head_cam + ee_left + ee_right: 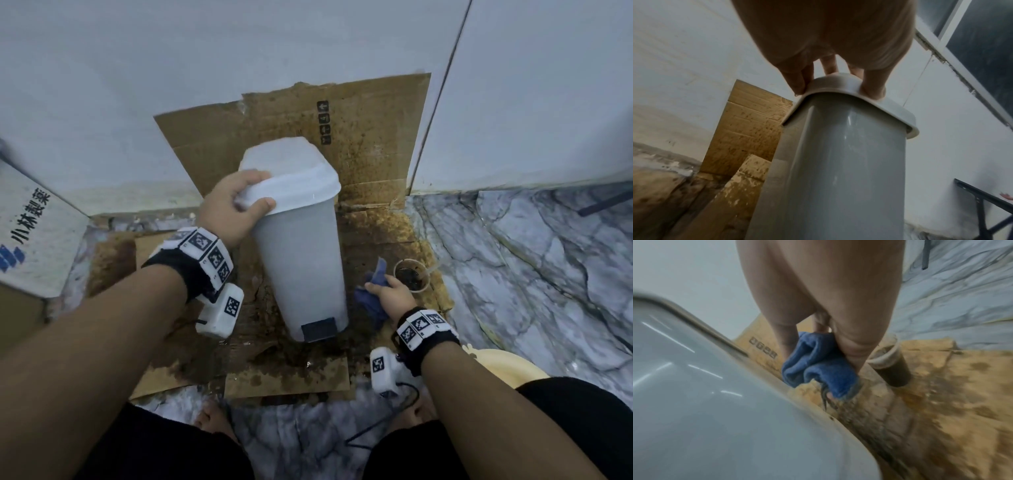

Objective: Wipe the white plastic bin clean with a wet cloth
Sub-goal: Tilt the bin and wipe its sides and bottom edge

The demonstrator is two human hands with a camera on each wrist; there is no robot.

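Observation:
A white plastic pedal bin stands on stained cardboard, tilted a little, its lid closed and a dark pedal at its foot. My left hand grips the lid's near-left corner, thumb on the front rim and fingers over the top; in the left wrist view the left hand holds the lid edge above the bin wall. My right hand is low, right of the bin, holding a bunched blue cloth. The right wrist view shows the cloth pinched in the right hand beside the bin wall.
Wet, brown-stained cardboard covers the floor and leans on the white wall. A clear cup of dark liquid stands just beyond my right hand. A yellow basin sits at my right knee, a printed box at the left, marble floor to the right.

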